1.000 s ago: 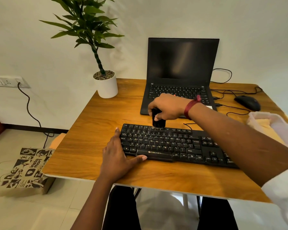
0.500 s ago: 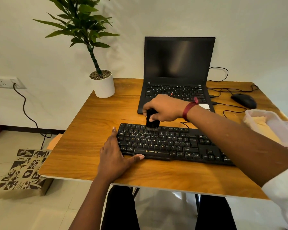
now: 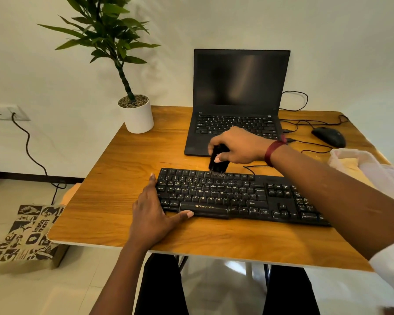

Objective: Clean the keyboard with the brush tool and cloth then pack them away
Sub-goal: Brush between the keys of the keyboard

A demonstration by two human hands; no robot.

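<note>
My flat left hand steadies the keyboard so it stays put while my right hand grips the brush upright on its top row.

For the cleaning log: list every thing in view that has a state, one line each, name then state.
keyboard: flat on the table
brush tool: roughly upright, bristles down on the keyboard's top row
right hand: grips the brush tool
left hand: flat, thumb along the keyboard's front edge
laptop: lid open, screen dark
mouse: on the table, untouched
</note>
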